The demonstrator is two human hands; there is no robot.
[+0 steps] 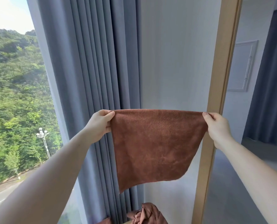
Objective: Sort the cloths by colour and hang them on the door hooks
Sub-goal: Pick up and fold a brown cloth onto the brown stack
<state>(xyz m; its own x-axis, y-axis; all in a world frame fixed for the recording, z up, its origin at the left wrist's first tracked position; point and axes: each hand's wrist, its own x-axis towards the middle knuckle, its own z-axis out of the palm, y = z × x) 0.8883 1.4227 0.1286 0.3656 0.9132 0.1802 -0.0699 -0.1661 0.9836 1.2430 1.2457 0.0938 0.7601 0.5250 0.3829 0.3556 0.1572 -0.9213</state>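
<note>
While both arms reach fwd, we see one brown cloth (157, 146) held up flat in mid-air, approx centre of view, in front of the wall (175, 62) and the grey curtain (89, 70). L hand (100, 125) pinches the top-left corner: thumb on the near side, other fingers curled behind the fabric, pressed together. R hand (218, 128) pinches the top-right corner the same way, thumb on the near side, fingers tucked behind the edge.

Top edge is pulled nearly straight betw. the two hands. The rest hangs free, roughly square, bottom-left corner lowest. Fabric looks fuzzy w/ a short nap, rust-brown.

At the bottom of view we see a crumpled pile (148, 214) of more cloth, same colour and texture, bunched in folds. Whether it sits in a container we can't tell, as the frame edge cuts it off.

Curtain hangs in deep vertical pleats, smooth and matte. Wood door frame (221, 78), light tan, flat and straight, runs top to bottom just right of the cloth; R hand overlaps it. Window (13, 94) at left shows green trees and a street lamp (42, 135). We see a second dark curtain (270, 78) far right, past the frame.
</note>
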